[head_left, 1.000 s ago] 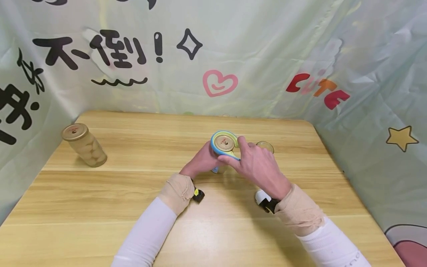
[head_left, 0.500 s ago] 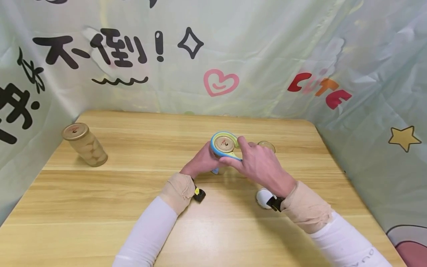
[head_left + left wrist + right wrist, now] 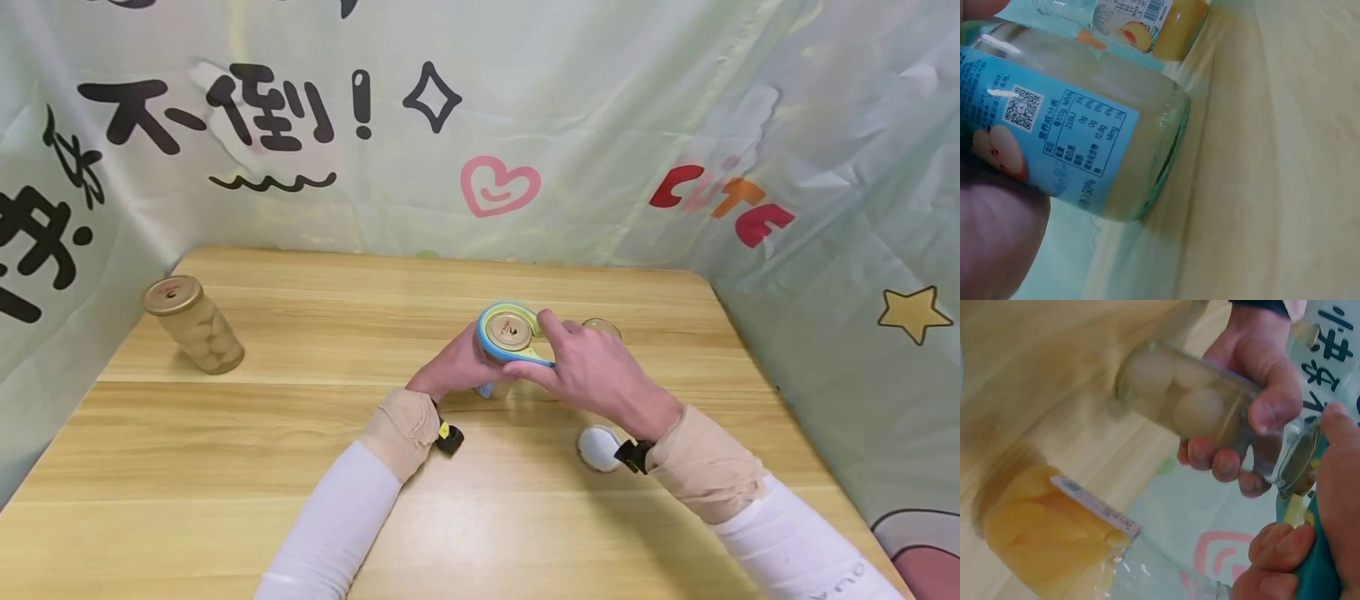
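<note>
My left hand (image 3: 457,364) grips a glass fruit jar (image 3: 1172,394) around its body. In the left wrist view, this jar's blue label (image 3: 1054,125) shows an apple picture; pale round fruit pieces are inside. Its gold lid (image 3: 508,331) sits within the loop of a blue and green jar opener (image 3: 491,351). The opener's handles are in the grasp of my right hand (image 3: 600,375), thumb on the near side. The jar tilts in the right wrist view, and my fingers hide much of it in the head view.
Behind my right hand stands a jar of yellow peaches (image 3: 1047,531), its label also visible in the left wrist view. A round white disc (image 3: 599,448) lies near my right wrist. Another gold-lidded jar (image 3: 197,325) stands at the table's (image 3: 225,467) left. Printed fabric (image 3: 570,108) encloses the back.
My right hand and forearm have shifted right and slightly down, uncovering more of the white disc. The opener and lid have dropped slightly down and right in view; both grips continue.
</note>
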Motion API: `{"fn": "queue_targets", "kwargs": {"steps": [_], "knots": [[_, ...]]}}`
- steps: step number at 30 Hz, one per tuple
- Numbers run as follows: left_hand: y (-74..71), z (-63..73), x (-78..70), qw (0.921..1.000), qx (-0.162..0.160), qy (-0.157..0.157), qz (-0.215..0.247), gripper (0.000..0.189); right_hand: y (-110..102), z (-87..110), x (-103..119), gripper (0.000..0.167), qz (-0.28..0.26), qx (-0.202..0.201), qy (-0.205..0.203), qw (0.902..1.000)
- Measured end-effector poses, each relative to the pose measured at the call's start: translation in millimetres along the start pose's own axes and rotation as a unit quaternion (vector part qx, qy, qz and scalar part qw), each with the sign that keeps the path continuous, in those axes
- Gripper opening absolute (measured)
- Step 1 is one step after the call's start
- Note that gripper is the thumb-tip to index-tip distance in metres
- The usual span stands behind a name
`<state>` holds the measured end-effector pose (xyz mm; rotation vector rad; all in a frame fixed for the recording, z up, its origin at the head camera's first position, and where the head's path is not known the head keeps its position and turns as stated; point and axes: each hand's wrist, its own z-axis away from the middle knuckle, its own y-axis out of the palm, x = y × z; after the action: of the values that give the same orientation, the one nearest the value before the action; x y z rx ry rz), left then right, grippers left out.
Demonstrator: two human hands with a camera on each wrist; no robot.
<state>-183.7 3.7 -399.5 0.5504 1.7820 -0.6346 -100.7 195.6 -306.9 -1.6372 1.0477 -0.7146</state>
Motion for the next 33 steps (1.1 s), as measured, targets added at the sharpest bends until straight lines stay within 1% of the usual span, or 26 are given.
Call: {"fn": "queue_targets", "kwargs": {"steps": [5, 11, 16, 19, 23, 26, 33], "knots": [[-3.6, 2.7, -1.5, 0.9992, 0.033, -0.006, 0.02, 0.072, -0.5, 1.2, -1.6, 0.074, -0.006, -0.01, -0.026, 0.9996], [-10.9, 8.5, -5.0, 0.9954, 0.073, -0.052, 0.036, 0.077, -3.0, 0.3, -1.6, 0.071, -0.01, 0.01, -0.048, 0.9987], [-11.1, 8.1, -5.7, 0.9923, 0.104, -0.05, 0.045, 0.072, -3.4, 1.6, -3.5, 0.075, -0.005, 0.011, -0.068, 0.9976], [-9.4, 7.8, -5.4, 0.9912, 0.108, -0.055, 0.052, 0.071, -2.7, 1.7, -6.3, 0.075, -0.006, 0.006, -0.079, 0.9968], [-8.0, 7.2, -4.9, 0.9909, 0.107, -0.058, 0.059, 0.071, -2.8, -0.4, -9.7, 0.084, -0.005, 0.002, -0.095, 0.9955], [-8.0, 6.9, -4.5, 0.9912, 0.107, -0.053, 0.058, 0.07, -3.9, -2.2, -11.4, 0.089, -0.011, 0.007, -0.1, 0.9949], [-7.7, 5.6, -5.5, 0.9912, 0.113, -0.042, 0.054, 0.069, -4.9, -3.8, -15.1, 0.09, -0.023, 0.012, -0.107, 0.9939]]}}
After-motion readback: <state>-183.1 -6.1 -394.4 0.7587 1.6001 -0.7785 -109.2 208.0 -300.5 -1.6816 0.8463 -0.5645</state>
